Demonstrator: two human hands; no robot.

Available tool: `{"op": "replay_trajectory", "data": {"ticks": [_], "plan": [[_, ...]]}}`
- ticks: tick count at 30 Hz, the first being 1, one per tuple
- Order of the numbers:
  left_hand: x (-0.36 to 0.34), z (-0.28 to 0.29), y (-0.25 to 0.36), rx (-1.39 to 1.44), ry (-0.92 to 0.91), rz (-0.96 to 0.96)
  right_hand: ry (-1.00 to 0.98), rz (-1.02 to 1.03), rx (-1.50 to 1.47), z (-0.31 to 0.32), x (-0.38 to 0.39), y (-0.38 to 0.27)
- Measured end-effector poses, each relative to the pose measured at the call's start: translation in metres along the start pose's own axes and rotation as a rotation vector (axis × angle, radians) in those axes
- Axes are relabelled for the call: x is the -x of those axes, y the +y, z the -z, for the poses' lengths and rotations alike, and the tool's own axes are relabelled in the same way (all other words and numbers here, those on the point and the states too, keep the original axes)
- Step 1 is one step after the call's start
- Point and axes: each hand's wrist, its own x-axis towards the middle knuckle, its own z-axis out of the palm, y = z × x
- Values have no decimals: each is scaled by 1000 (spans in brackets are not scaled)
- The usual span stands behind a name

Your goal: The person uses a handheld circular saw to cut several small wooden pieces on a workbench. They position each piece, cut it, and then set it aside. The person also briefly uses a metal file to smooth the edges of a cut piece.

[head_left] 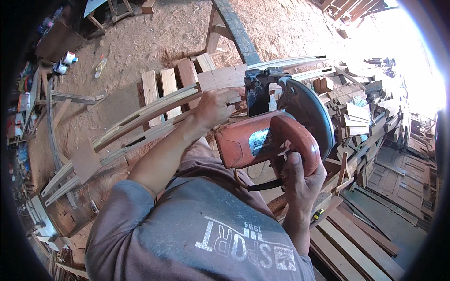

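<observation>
My right hand (302, 180) is wrapped round the rear handle of an orange circular saw (243, 140). The saw's round dark guard (311, 117) faces right, and its black base (258, 91) stands on edge by the wood. A black cord hangs from the handle. My left hand (218, 107) is closed at the near edge of a thin wooden panel (222, 78), just left of the saw base; its fingertips are partly hidden. That panel lies across two long wooden rails (145, 112). Another thin panel (86, 160) spans the rails at their left end.
Several short planks (150, 96) lie beneath the rails. A dark beam on legs (236, 33) stands ahead. Stacked offcuts (358, 119) fill the right side, with long boards (356, 243) at lower right. A tape measure (318, 214) sits nearby. A flip-flop (100, 67) lies on the sawdust-covered floor.
</observation>
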Motion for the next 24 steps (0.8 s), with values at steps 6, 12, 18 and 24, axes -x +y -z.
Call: {"op": "replay_trajectory", "data": {"ticks": [6, 12, 18, 24], "plan": [[1, 0, 0, -45, 5, -32, 5, -46, -6, -3, -1, -4], [2, 1, 3, -35, -13, -2, 8, -28, 10, 0, -1, -2], [2, 1, 0, -20, -10, 0, -1, -5, 14, 0, -5, -2], [3, 5, -2, -51, -74, -11, -8, -14, 35, -1, -10, -5]]}}
